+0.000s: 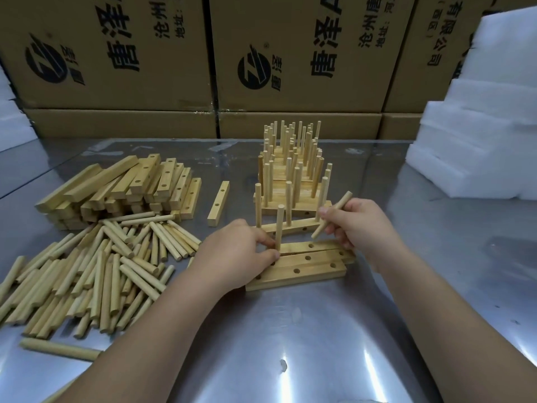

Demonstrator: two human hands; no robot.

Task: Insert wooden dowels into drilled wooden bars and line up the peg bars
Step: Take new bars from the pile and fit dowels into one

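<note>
Steel covers the table [290,330], polished enough to throw back streaks of ceiling light and a dull copy of the wall of goods behind it. At the far left edge a bit of white foam [8,117] pokes in. Brown cardboard boxes [116,53], stacked and printed with a black logo and large Chinese characters, close off the whole back of the scene.

On the left of the table lies a stack of drilled bars [122,187], and in front of it a loose heap of dowels [96,266] spreads toward the near edge, with a stray dowel [61,349] lying apart nearer the camera. A single bar [218,203] rests alone just right of the stack.

The left hand [235,254] is curled, thumb and fingertips pinching the base of an upright dowel [279,225] that stands at the left end of one of three front bars [305,269], which lie side by side with their holes up. Behind them the finished peg bars [290,164] run in a row away toward the boxes, pegs upright.

The right hand [357,222] hovers over the right end of the front bars, fingers closed round a tilted dowel [332,213], lower tip pointing down-left. Stepped foam blocks [479,126] rise at the right.
</note>
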